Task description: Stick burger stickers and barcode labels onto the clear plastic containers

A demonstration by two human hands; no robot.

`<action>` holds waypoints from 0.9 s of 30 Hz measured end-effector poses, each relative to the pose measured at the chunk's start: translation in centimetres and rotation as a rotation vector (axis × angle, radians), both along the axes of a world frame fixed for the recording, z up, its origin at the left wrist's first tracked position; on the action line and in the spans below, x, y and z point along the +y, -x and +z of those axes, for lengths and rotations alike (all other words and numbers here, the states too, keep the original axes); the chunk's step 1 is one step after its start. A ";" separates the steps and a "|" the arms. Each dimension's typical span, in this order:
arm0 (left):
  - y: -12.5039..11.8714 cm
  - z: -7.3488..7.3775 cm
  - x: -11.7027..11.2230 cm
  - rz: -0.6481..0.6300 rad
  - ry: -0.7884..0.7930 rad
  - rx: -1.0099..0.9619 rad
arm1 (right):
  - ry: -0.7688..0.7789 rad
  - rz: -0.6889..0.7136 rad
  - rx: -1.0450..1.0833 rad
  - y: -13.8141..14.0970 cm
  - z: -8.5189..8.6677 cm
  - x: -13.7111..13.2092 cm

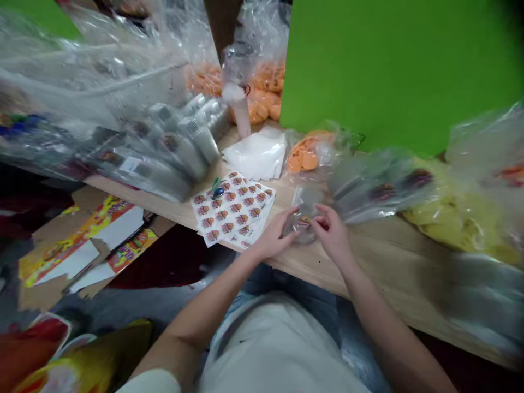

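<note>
We log sticker sheets (231,210) at 10 o'clock from hands, on wooden bench (327,267). L hand (275,234) has fingers closed together, tips against clear plastic pouch (302,224), which sits at 12 o'clock between hands, label showing; pinch unclear. R hand (331,232) curled, pinching pouch's R edge. Bagged orange discs (305,155) at 12, clear bagged packs (380,191) approx. 2 o'clock.
</note>
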State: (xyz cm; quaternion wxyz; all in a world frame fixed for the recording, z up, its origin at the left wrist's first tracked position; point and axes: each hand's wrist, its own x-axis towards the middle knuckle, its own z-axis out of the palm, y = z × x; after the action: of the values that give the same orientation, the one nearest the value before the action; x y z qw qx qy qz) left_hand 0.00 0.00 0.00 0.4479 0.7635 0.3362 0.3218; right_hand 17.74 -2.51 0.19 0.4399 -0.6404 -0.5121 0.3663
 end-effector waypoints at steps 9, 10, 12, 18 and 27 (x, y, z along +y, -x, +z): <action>-1.4 -0.7 -0.1 0.168 -0.023 0.016 | -0.019 0.012 -0.209 0.1 0.1 -0.1; -1.6 -0.7 -0.1 0.179 -0.032 0.023 | -0.035 0.017 -0.282 0.2 0.5 -0.3; -1.9 -0.7 -0.1 0.195 -0.044 0.033 | -0.107 -0.025 -0.492 0.3 1.2 -0.9; -2.2 -0.7 0.0 0.205 -0.016 0.012 | -0.324 0.050 -0.818 -0.3 1.2 -1.5; 1.3 3.3 -0.2 0.350 0.583 -0.340 | -0.398 0.154 -0.605 -0.6 1.7 -1.4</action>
State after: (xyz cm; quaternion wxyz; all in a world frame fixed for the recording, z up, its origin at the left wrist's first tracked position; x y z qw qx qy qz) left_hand -1.33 -0.17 3.29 0.6338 0.4708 0.4599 0.4064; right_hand 18.30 -3.86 1.92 0.3559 -0.5811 -0.7268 0.0856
